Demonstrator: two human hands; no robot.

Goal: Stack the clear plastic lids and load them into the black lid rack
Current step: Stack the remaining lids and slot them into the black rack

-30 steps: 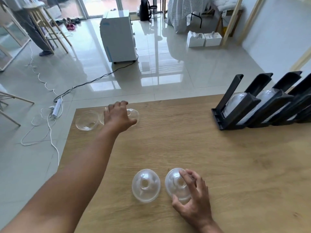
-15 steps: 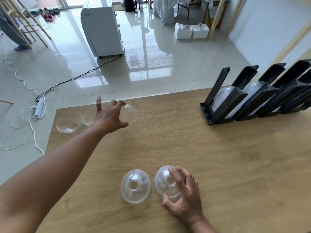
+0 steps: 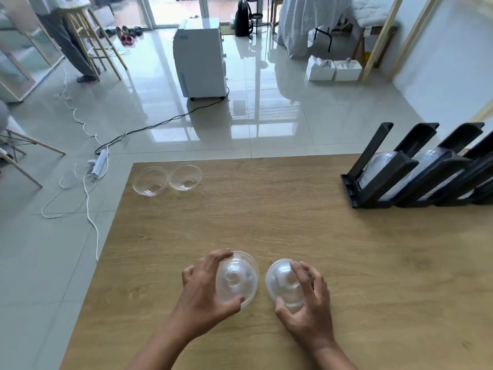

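Bottom centre: left hand [image 3: 205, 287] curls finger and thumb round one domed clear lid [image 3: 237, 279]; right hand [image 3: 306, 297] grips a second lid [image 3: 284, 283] just beside it. Both lids sit dome up on the table [image 3: 373, 263], not yet stacked. Upper left: two more lids [image 3: 166, 180], inverted, untouched. Right edge: black lid rack [image 3: 416, 172], slots already partly loaded. Judged midway.
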